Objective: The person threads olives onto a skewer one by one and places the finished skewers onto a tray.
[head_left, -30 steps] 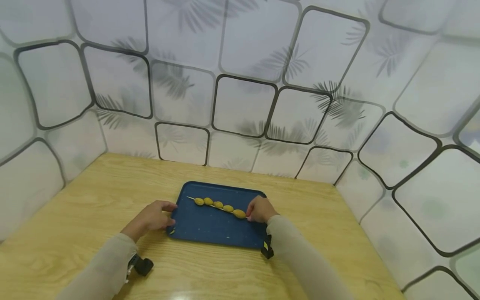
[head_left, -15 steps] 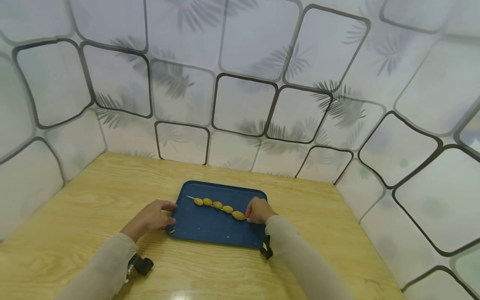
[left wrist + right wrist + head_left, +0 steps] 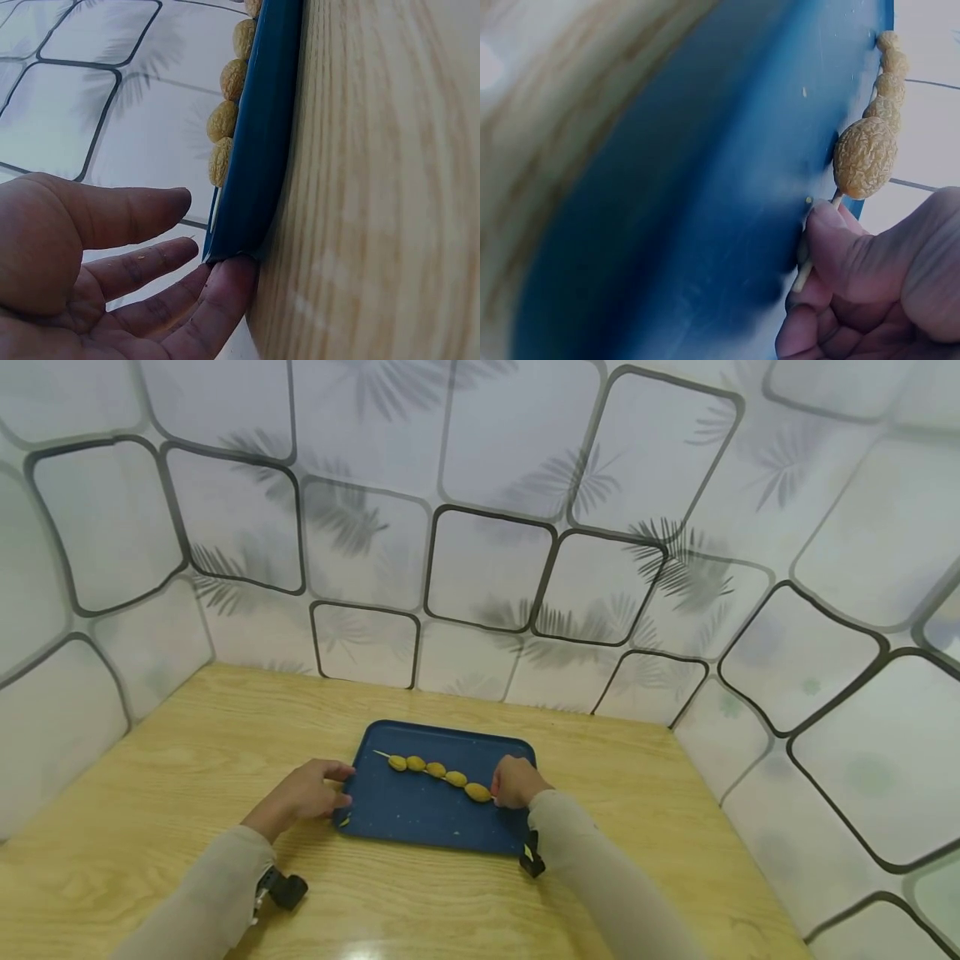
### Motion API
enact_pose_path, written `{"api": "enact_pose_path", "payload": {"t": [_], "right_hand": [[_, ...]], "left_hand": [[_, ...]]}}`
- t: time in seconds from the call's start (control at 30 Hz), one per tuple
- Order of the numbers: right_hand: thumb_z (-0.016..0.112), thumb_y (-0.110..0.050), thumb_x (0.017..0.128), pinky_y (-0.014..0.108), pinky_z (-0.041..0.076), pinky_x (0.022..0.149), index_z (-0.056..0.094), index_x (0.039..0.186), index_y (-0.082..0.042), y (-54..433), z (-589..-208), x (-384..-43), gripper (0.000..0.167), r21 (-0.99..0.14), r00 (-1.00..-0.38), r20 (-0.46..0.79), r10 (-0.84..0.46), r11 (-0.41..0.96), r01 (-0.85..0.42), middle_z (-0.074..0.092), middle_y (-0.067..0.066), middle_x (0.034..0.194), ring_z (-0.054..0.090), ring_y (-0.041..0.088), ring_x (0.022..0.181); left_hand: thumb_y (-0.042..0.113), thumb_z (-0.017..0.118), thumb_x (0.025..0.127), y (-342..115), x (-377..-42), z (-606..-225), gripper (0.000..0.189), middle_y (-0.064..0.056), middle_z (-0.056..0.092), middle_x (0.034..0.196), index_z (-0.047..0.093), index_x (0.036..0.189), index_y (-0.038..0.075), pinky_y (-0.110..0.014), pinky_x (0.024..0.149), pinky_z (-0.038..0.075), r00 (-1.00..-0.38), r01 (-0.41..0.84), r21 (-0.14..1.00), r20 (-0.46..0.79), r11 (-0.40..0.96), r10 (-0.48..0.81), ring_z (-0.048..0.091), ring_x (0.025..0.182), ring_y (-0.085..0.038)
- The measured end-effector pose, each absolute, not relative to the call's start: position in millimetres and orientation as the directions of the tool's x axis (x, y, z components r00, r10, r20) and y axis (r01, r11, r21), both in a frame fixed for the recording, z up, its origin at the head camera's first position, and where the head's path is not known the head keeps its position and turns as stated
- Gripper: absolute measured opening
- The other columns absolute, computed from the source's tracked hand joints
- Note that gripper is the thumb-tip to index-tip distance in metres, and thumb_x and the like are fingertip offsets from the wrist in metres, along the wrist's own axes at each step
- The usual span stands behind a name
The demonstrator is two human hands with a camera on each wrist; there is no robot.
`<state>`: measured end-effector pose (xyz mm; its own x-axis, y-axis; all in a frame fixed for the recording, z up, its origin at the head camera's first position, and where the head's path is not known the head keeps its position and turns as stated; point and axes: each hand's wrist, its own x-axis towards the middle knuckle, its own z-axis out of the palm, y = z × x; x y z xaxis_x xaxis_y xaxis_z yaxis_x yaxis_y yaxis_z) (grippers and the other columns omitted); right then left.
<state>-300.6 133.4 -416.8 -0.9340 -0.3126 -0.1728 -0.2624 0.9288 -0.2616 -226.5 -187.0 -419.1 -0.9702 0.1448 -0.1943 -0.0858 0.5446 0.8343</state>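
Note:
Several wrinkled, yellow-brown oval pieces are threaded on a thin wooden skewer (image 3: 382, 754), which lies slantwise over a blue tray (image 3: 408, 822). At its right end, my right hand (image 3: 517, 782) pinches the bare stick between thumb and fingers. The right wrist view shows the stick's blunt end (image 3: 802, 277) sticking out below the thumb, close to the largest piece (image 3: 865, 157). My left hand (image 3: 303, 792) is at the tray's left edge, fingers spread. In the left wrist view a fingertip (image 3: 236, 274) touches the tray's corner, while the thumb stands apart from it.
The tray rests on a light wooden table (image 3: 247, 718). Small crumbs (image 3: 456, 834) and a yellowish bit (image 3: 345, 821) lie in it. Patterned walls (image 3: 487, 568) rise behind the table and along both sides. A dark wrist device (image 3: 285, 891) sits on the left sleeve.
My right hand and the skewer's right end have shifted very slightly toward me and to the left. The left hand and the tray have stayed in place.

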Motion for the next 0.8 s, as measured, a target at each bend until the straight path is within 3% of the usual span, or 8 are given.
{"api": "enact_pose_path", "payload": {"t": [0.4, 0.8], "right_hand": [[0.075, -0.001, 0.083, 0.025, 0.038, 0.050, 0.057, 0.056, -0.012, 130.6, -415.1, -298.9, 0.034, -0.268, -0.929, -0.202, -0.309, 0.930, -0.251, 0.051, -0.002, 0.054, 0.045, 0.013, 0.050], [0.074, 0.000, 0.083, 0.026, 0.039, 0.051, 0.057, 0.053, -0.013, 129.8, -415.0, -298.7, 0.036, -0.259, -0.928, -0.198, -0.316, 0.930, -0.261, 0.051, -0.003, 0.051, 0.044, 0.013, 0.049]], "left_hand": [[0.000, 0.066, 0.089, -187.6, -226.0, -418.7, 0.050, -0.031, 0.045, 0.137, 0.048, 0.135, -0.009, -0.039, 0.079, 0.056, -0.971, -0.084, 0.824, -0.193, 0.560, 0.139, 0.055, 0.114, -0.041], [0.000, 0.065, 0.090, -187.2, -226.7, -419.7, 0.050, -0.031, 0.046, 0.136, 0.048, 0.135, -0.009, -0.039, 0.079, 0.056, -0.972, -0.081, 0.822, -0.190, 0.563, 0.136, 0.056, 0.113, -0.039]]}}
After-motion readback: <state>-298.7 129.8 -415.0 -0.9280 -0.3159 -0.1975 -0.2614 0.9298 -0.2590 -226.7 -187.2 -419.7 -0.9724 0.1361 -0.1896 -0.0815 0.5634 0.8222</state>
